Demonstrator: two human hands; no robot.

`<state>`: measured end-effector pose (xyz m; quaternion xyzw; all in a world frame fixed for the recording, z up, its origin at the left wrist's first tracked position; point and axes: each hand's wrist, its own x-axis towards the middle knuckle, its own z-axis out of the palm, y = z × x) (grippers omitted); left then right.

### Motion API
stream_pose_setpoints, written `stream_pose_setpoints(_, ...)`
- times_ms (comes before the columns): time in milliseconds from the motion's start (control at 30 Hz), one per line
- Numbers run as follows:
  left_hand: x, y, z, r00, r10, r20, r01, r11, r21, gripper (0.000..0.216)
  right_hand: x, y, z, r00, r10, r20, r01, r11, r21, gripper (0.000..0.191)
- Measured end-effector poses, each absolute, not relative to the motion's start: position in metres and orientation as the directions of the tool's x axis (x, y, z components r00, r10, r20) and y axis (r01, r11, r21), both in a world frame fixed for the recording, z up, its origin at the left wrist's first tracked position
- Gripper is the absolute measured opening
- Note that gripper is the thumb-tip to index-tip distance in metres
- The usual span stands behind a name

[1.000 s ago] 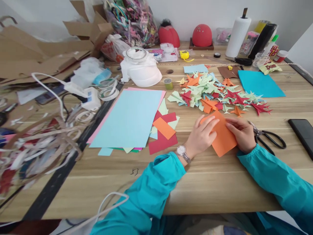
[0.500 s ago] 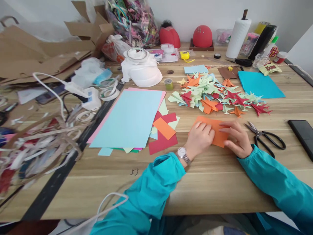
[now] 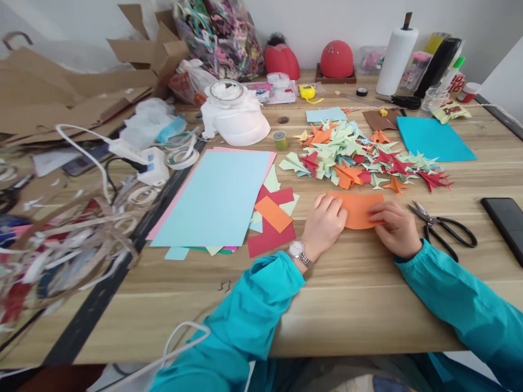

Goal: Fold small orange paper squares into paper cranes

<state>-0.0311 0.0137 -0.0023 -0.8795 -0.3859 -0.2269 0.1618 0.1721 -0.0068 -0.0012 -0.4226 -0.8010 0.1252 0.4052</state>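
An orange sheet of paper [image 3: 359, 211] is held between my two hands, its lower edge curved up off the tabletop. My left hand [image 3: 326, 222], with a watch at the wrist, is closed on the paper's left end. On the right end, the fingers and thumb of my right hand [image 3: 395, 226] pinch the sheet. Just beyond the paper spreads a pile of folded paper shapes [image 3: 347, 149] in pale green, orange, red and blue. Black-handled scissors [image 3: 441, 223] lie beside my right hand. Left of my left hand are cut orange and red paper pieces [image 3: 273, 237].
A stack of coloured sheets [image 3: 212, 196] lies left of the cut pieces. A blue sheet [image 3: 435, 139] rests at the back right, and a black phone [image 3: 504, 226] sits near the right edge. Tangled straps [image 3: 81, 245] and a power strip [image 3: 153, 166] crowd the left side.
The orange paper has turned from slanted to nearly straight, and its near edge now bends upward. My left hand has shifted left and my right hand has closed on the paper.
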Motion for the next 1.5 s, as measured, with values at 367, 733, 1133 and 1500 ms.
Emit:
stream_pose_setpoints(367, -0.053, -0.011, 0.004, 0.626, 0.587, 0.513, 0.717, -0.692, -0.084, 0.021, 0.172, -0.005, -0.003, -0.284, 0.821, 0.494, 0.669, 0.540, -0.512, 0.016)
stream_pose_setpoints(733, -0.062, -0.017, 0.001, 0.582, 0.706, 0.403, 0.761, -0.648, 0.038, 0.008, 0.169, -0.006, 0.000, -0.435, 0.832, 0.343, 0.732, 0.549, -0.404, 0.018)
stream_pose_setpoints(1133, -0.059, -0.017, 0.001, 0.522, 0.691, 0.499, 0.759, -0.644, 0.098, 0.027, 0.167, -0.007, 0.000, -0.416, 0.841, 0.347, 0.763, 0.530, -0.370, 0.014)
stream_pose_setpoints(1500, -0.059, -0.014, -0.002, 0.447, 0.728, 0.519, 0.766, -0.611, 0.198, 0.027, 0.168, -0.008, -0.002, -0.274, 0.881, 0.385, 0.761, 0.443, -0.474, 0.023)
